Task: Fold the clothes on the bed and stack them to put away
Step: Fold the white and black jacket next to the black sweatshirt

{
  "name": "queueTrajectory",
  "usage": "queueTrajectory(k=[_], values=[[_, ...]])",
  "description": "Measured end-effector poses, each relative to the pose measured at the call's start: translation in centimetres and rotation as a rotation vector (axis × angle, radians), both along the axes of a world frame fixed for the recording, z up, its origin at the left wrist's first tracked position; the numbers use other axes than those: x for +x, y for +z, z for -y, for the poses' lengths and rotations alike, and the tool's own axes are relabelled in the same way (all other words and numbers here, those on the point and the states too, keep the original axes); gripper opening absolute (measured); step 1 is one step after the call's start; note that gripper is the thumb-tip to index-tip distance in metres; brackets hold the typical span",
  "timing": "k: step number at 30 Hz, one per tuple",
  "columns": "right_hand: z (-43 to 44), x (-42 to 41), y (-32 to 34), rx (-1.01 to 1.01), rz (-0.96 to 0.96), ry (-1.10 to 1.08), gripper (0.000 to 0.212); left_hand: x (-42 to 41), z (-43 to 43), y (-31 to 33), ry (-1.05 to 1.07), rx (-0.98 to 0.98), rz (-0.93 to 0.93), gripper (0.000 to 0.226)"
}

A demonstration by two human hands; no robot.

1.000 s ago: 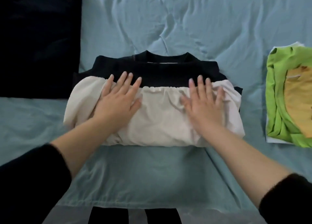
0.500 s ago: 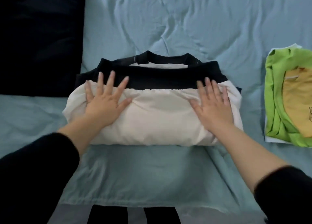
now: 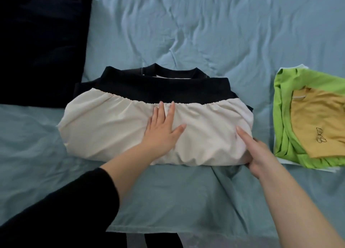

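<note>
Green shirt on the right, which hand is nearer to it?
Right. The right hand grips the cream garment at its corner, close beside the green shirt; the left hand rests flat mid-garment.

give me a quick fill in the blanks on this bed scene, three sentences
1. The cream garment has a ____ waistband.
2. The left hand lies flat on its middle, while the right hand holds its near ____ corner.
3. On the folded green shirt lies a ____ top.

Missing words: black; right; yellow
</note>
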State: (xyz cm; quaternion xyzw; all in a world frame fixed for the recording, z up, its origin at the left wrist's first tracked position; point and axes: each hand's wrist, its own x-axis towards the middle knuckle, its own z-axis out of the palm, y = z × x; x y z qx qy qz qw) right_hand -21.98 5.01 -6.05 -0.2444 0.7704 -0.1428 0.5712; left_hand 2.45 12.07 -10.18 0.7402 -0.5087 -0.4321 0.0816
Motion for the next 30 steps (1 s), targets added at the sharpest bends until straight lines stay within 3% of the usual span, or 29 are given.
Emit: queueTrajectory(k=[4, 6, 11, 13, 15, 17, 22, 24, 26, 28, 30], values=[[-0.8, 2.8, 3.6, 0.030, 0.290, 0.095, 0.069, 0.6, 3.5, -0.3, 0.049, 0.106, 0.086, 0.071], [-2.0, 5.3, 5.1, -0.030, 0.402, 0.146, 0.058, 1.4, 4.8, -0.2, 0.072, 0.136, 0.128, 0.065], [-5.0, 12.9, 6.7, -0.190, 0.422, 0.289, 0.032, 4.7, 5.9, 1.1, -0.109, 0.114, 0.089, 0.059], [-5.5, 15.5, 7.1, -0.206, 0.425, 0.358, 0.034, 6.0, 5.8, 2.9, 0.091, 0.080, -0.248, 0.047], [-5.9, 17.8, 7.5, -0.202, 0.413, 0.378, 0.037, 7.9, 4.9, 5.2, 0.504, 0.145, -0.731, 0.025], [-6.4, 20.4, 7.9, -0.228, 0.371, 0.414, 0.039, 10.5, 3.5, 6.7, 0.747, 0.116, -0.877, 0.028], [-8.7, 28.5, 7.5, -0.288, 0.190, 0.673, 0.077, 16.2, -3.0, 9.2, 0.922, -0.016, -0.680, 0.047], [-9.9, 31.9, 6.1, -0.250, 0.168, 0.775, 0.090, 17.8, -4.5, 9.5, 0.921, -0.032, -0.576, 0.058], [-11.3, 34.3, 4.2, -0.142, 0.238, 0.865, 0.104, 18.9, -5.3, 8.7, 0.860, -0.045, -0.440, 0.054], [-12.3, 35.2, 2.2, -0.035, 0.367, 0.931, 0.108, 19.6, -5.8, 7.1, 0.781, -0.028, -0.262, 0.043], [-12.5, 35.3, 0.9, -0.043, 0.404, 1.001, 0.097, 19.8, -6.2, 6.0, 0.680, 0.022, 0.026, 0.066]])
